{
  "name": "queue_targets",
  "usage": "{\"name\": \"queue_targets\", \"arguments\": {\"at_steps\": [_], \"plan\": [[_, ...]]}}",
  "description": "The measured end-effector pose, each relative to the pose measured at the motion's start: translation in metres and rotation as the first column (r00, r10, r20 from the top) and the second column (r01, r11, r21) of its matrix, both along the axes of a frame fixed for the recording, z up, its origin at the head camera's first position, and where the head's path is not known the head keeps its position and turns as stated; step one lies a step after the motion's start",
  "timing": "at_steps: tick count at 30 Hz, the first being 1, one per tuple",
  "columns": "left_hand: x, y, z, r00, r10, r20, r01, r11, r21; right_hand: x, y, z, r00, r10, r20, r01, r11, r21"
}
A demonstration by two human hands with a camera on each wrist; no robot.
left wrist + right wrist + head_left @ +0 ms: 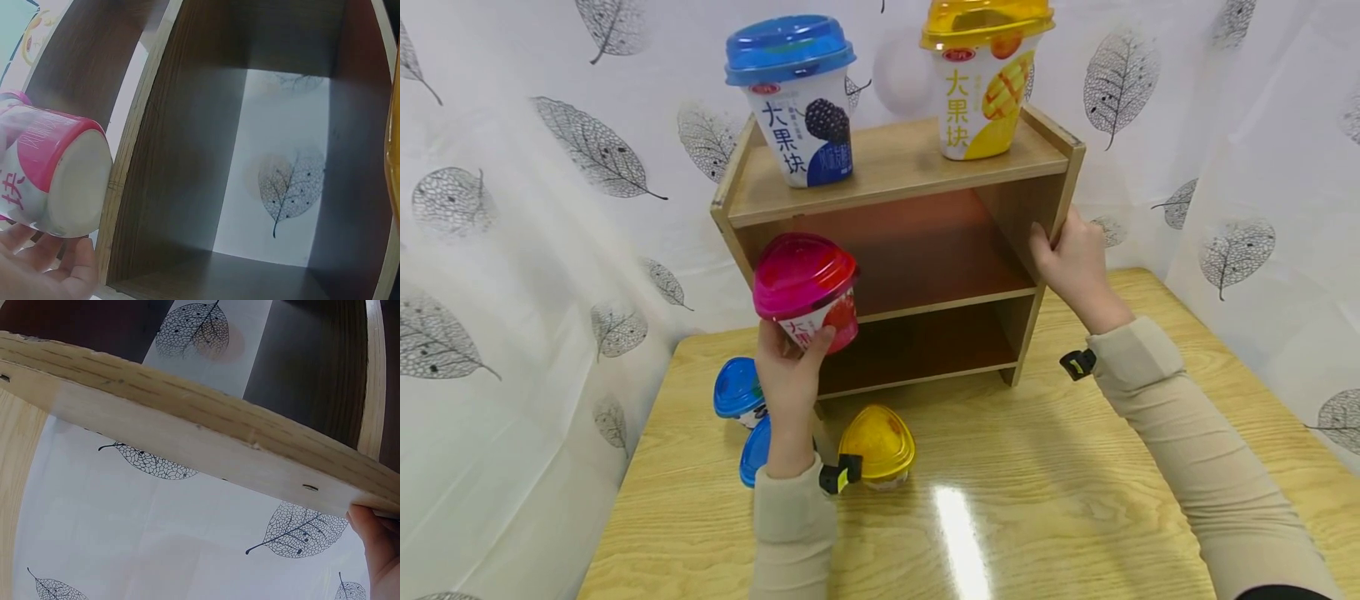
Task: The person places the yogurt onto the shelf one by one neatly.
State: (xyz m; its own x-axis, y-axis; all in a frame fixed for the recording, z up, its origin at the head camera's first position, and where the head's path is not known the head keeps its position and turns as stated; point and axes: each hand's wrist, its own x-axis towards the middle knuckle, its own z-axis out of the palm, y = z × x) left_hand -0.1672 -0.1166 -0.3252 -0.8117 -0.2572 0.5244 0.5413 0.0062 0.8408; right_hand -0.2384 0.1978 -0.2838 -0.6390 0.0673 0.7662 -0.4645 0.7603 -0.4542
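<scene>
My left hand (790, 367) grips a yogurt cup (808, 292) with a pink lid and a red fruit picture. It holds the cup tilted in front of the left side of the wooden shelf (895, 200), by the upper compartment. In the left wrist view, the base of the pink cup (78, 184) is right at a shelf board's front edge. My right hand (1075, 258) grips the shelf's right side panel, thumb on the inner face. In the right wrist view, part of the right hand (378, 540) shows at the panel edge.
On the shelf's top stand a blue-lidded cup (801, 100) and a yellow-lidded cup (988, 83). Below, the table (1000, 475) bears another yellow-lidded cup (877, 446) and two blue-lidded cups (739, 387), one partly hidden by my left arm. A leaf-patterned curtain (625, 275) hangs behind.
</scene>
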Motion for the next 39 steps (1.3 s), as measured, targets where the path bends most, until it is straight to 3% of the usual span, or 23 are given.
{"name": "queue_targets", "arguments": {"at_steps": [6, 14, 24, 28, 35, 39], "plan": [[-0.004, -0.002, 0.002, 0.999, 0.04, 0.034, -0.039, 0.999, -0.034, -0.001, 0.0, 0.0, 1.0, -0.002, -0.007, 0.002, 1.0, -0.005], [-0.006, 0.001, 0.003, 0.979, 0.204, -0.002, -0.202, 0.965, -0.167, -0.001, 0.001, 0.0, 1.0, -0.003, 0.0, 0.003, 1.0, -0.012], [-0.006, 0.005, 0.006, 0.958, 0.287, -0.012, -0.285, 0.943, -0.174, -0.001, 0.0, 0.0, 1.0, 0.003, 0.009, -0.003, 1.0, -0.015], [-0.006, 0.007, 0.006, 0.928, 0.371, -0.026, -0.366, 0.9, -0.236, 0.0, 0.0, 0.0, 1.0, 0.005, 0.006, -0.005, 1.0, -0.014], [-0.007, 0.009, 0.006, 0.852, 0.512, -0.108, -0.512, 0.774, -0.372, 0.0, 0.0, -0.001, 1.0, 0.01, 0.0, -0.01, 1.0, -0.016], [-0.009, 0.009, 0.005, 0.835, 0.536, -0.122, -0.536, 0.745, -0.397, 0.0, 0.0, -0.001, 1.0, 0.01, -0.004, -0.01, 1.0, -0.014]]}}
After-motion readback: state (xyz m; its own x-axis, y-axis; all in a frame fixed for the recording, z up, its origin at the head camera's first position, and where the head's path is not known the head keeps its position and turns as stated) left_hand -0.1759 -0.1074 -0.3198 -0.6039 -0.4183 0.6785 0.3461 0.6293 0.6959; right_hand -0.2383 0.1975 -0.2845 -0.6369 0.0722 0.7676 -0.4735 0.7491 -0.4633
